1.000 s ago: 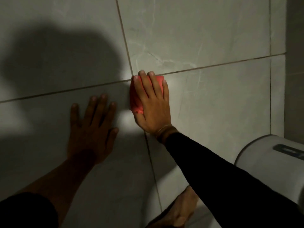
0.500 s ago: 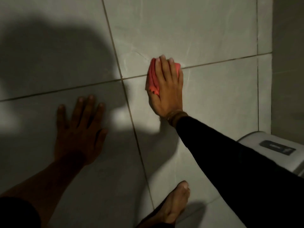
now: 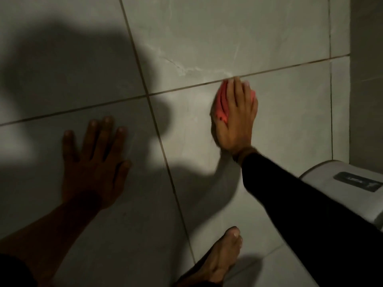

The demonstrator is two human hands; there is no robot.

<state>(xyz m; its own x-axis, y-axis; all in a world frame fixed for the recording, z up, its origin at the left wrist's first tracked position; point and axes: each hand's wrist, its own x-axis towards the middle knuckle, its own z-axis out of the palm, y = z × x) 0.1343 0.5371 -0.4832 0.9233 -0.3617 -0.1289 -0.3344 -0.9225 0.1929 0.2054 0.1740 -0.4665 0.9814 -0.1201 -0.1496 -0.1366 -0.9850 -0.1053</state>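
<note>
Under your right hand (image 3: 236, 119), in the head view, lies the pink cloth (image 3: 220, 104), flat against the tiled wall (image 3: 228, 38). Its upper edge is just below the horizontal grout line (image 3: 186, 86) that runs past your fingertips. The fingers of this hand are straight and close together on top of the cloth and press it on the tile; the thumb I cannot see. Your left hand (image 3: 95, 162) is well apart from it, lower and to the left, in shadow. It is spread flat on the wall with the fingers fanned and holds nothing, so I think it only supports you.

About the progress, I judge that the wiping is in the middle. The cloth is at the top border of the tile between your two hands and the corner. No wet or clean border shows on the tiles, so how much is finished cannot be read. The tile above your right hand and the dark tiles around your left hand probably remain.

The count: one cloth, two hands, one bare foot (image 3: 219, 259) below your right arm, one black sleeve (image 3: 300, 214), one toilet tank (image 3: 342, 183) to the right of that arm. Four large tiles meet at the grout cross between your hands.
</note>
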